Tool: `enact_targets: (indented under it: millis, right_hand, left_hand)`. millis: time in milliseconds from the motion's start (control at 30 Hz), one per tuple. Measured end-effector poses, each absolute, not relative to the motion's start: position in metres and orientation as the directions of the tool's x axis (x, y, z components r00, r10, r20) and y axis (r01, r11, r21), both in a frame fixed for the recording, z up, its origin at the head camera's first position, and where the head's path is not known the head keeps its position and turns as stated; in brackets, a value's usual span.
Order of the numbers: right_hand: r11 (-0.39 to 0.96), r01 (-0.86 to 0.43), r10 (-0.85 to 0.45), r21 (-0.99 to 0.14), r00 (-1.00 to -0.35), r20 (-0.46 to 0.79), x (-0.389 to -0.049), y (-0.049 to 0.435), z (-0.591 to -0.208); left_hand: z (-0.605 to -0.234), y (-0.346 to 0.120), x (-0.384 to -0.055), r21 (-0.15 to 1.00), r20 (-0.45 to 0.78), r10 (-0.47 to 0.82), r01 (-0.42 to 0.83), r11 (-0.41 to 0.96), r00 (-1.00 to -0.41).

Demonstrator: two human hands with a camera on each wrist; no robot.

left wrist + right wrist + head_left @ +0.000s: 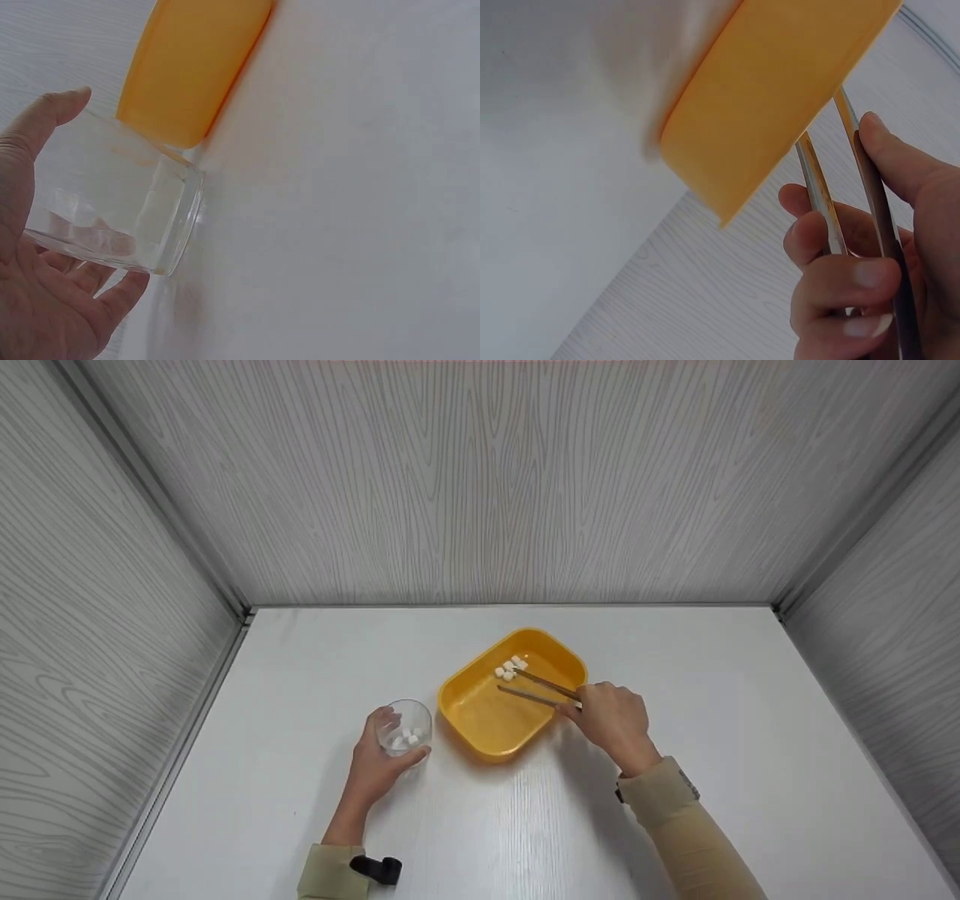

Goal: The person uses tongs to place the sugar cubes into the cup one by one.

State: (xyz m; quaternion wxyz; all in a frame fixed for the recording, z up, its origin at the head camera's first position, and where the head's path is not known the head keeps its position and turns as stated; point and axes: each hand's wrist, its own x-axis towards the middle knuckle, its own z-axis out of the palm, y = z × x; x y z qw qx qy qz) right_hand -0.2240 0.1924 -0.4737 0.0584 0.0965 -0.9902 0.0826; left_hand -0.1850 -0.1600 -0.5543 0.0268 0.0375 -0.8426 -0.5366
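Fingers and thumb of my left hand (377,761) wrap a clear drinking glass (407,711), left of the yellow tray (465,679). A few white cubes (406,738) lie inside the glass. My right hand (616,721) grips long metal tweezers (547,684) over the tray's right side; their arms stand apart. One tip is right at a small group of white cubes (501,672) in the tray, the other nearer the tray's middle. In the right wrist view, thumb and fingers hold the tweezers (877,195) beside the tray's wall (750,97), which hides the tips.
The white tabletop (712,697) carries the glass and tray. Grey wood-grain panels (510,487) stand behind it and at both sides. A black band (377,870) sits at the left sleeve's cuff.
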Motion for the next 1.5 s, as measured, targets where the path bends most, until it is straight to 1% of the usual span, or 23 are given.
enact_targets:
  millis: [200, 467, 933, 1300, 1500]
  right_hand:
    - [0.97, -0.206, -0.187, -0.126, -0.971, 0.146, -0.226, 0.19, -0.475]
    - [0.976, -0.191, -0.181, -0.102, -0.978, 0.101, -0.23, 0.185, -0.472]
    - [0.979, -0.182, -0.177, -0.091, -0.982, 0.059, -0.235, 0.181, -0.471]
    - [0.981, -0.185, -0.18, -0.056, -0.98, 0.081, -0.238, 0.178, -0.471]
    - [0.981, -0.184, -0.178, -0.065, -0.98, 0.09, -0.238, 0.177, -0.47]
  left_hand:
    - [-0.555, -0.161, -0.184, 0.915, 0.025, -0.08, -0.01, 0.404, -0.997]
    - [-0.553, -0.161, -0.185, 0.91, 0.033, -0.073, 0.0, 0.415, -0.997]
    - [-0.552, -0.161, -0.184, 0.91, 0.021, -0.079, -0.013, 0.414, -0.997]
    - [-0.553, -0.162, -0.184, 0.916, 0.015, -0.071, -0.015, 0.401, -0.997]
    - [-0.554, -0.162, -0.184, 0.914, 0.021, -0.072, -0.009, 0.406, -0.997]
